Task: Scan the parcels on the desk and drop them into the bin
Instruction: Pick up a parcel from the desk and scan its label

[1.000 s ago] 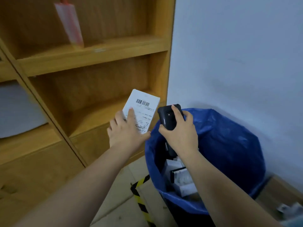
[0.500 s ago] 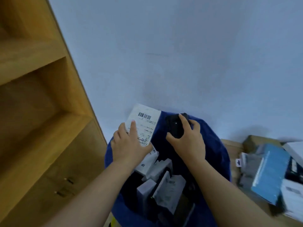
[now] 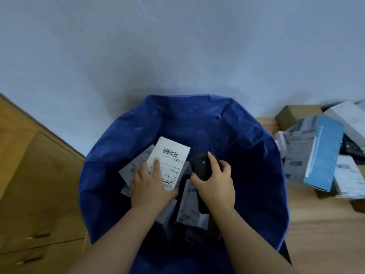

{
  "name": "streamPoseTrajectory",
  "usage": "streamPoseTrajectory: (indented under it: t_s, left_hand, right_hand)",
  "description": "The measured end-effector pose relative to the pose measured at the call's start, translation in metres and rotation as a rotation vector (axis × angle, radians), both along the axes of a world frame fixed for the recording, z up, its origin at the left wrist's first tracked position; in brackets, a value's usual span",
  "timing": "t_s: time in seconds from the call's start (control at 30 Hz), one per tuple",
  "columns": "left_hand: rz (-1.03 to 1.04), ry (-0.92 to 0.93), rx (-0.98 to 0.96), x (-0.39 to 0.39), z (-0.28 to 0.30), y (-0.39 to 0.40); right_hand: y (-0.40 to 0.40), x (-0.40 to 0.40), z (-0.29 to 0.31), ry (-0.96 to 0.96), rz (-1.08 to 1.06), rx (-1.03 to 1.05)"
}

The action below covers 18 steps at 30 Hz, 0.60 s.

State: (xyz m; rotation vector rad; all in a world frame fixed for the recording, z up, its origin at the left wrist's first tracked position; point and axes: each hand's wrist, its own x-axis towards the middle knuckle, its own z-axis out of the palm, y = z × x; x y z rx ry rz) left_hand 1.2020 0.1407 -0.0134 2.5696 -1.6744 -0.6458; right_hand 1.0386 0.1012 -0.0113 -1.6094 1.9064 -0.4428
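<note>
White labelled parcel (image 3: 167, 167), barcode up, gripped in left hand (image 3: 150, 186) fingers (image 3: 155, 171) above blue-lined bin (image 3: 122, 139), seemingly ready for dropping; scanner (image 3: 201, 168) clasped in right hand (image 3: 215, 184); more parcels (image 3: 316, 151) waiting on tabletop (image 3: 320, 224).

Wooden desk (image 3: 320, 218) at right: heaped parcels (image 3: 324, 153) on far end, white, blue, brown boxes overlapping.

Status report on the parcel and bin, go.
Left hand holds white parcel over blue-lined bin. Right hand grips black scanner. Not yet dropped. Nothing blocking.
</note>
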Motion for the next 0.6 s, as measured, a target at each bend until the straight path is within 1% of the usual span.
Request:
streamPoseTrajectory:
  t_s: [0.23, 0.37, 0.6]
  left_hand:
    - [-0.025, 0.082, 0.104, -0.006, -0.063, -0.003]
    - [-0.048, 0.081, 0.076, -0.01, -0.078, -0.003]
    - [-0.092, 0.021, 0.03, -0.01, -0.093, -0.011]
  right_hand:
    - [0.004, -0.003, -0.064, 0.013, -0.067, 0.135]
    - [0.002, -0.004, -0.08, 0.012, -0.086, 0.161]
    - [-0.006, -0.002, -0.092, -0.01, -0.086, 0.184]
